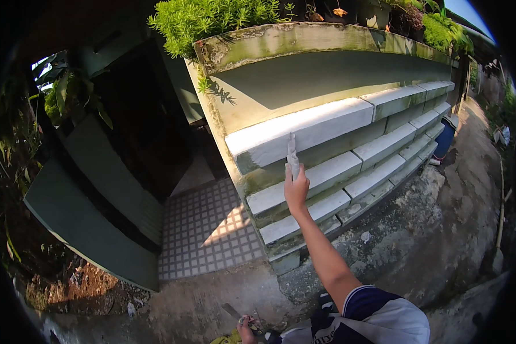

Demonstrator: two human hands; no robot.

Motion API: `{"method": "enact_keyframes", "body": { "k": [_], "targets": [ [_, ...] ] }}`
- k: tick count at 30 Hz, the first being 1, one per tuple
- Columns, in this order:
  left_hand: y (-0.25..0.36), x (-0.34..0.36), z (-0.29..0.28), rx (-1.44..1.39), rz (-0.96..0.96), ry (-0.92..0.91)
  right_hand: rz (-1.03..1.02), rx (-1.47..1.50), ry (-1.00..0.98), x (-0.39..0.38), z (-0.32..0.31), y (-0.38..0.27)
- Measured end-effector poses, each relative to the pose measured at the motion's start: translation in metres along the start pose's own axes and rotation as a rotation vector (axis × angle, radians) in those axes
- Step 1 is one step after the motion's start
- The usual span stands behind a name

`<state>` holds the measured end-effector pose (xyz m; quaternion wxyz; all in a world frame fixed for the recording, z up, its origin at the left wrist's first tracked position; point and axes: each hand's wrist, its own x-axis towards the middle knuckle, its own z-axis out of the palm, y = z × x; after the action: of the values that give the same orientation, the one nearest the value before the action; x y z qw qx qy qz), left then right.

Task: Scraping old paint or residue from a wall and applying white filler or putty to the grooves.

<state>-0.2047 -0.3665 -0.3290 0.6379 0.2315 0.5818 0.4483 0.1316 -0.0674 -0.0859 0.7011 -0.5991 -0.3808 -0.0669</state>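
My right hand (296, 188) is closed round a narrow, white-smeared putty knife (292, 150), its tip against the front face of the top white ledge (309, 129). That ledge is coated white along its top and much of its front; its near left corner shows bare grey-green concrete. Low at the bottom edge, my left hand (246, 331) is closed round a second flat-bladed tool that looks like a scraper (230, 311). Its handle is mostly hidden by the fingers. Below the top ledge run more stepped ledges (327, 172) with white tops and greenish, stained fronts.
A mossy planter rim (327, 41) with green plants (212, 23) overhangs the ledges. On the left, a green gate panel (92, 221) stands beside a tiled floor (206, 229). A blue container (445, 137) is at the far end, beside a rough dirt path (470, 172).
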Motion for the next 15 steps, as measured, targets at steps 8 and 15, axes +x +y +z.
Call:
{"method": "enact_keyframes", "body": {
  "k": [8, 15],
  "targets": [
    [0.010, 0.004, 0.003, -0.048, -0.015, -0.039, -0.142, -0.057, -0.168, -0.021, 0.008, 0.000],
    [0.012, 0.004, 0.008, 0.026, -0.026, 0.014, 0.024, 0.027, -0.082, -0.016, 0.007, -0.002]
  ]
}}
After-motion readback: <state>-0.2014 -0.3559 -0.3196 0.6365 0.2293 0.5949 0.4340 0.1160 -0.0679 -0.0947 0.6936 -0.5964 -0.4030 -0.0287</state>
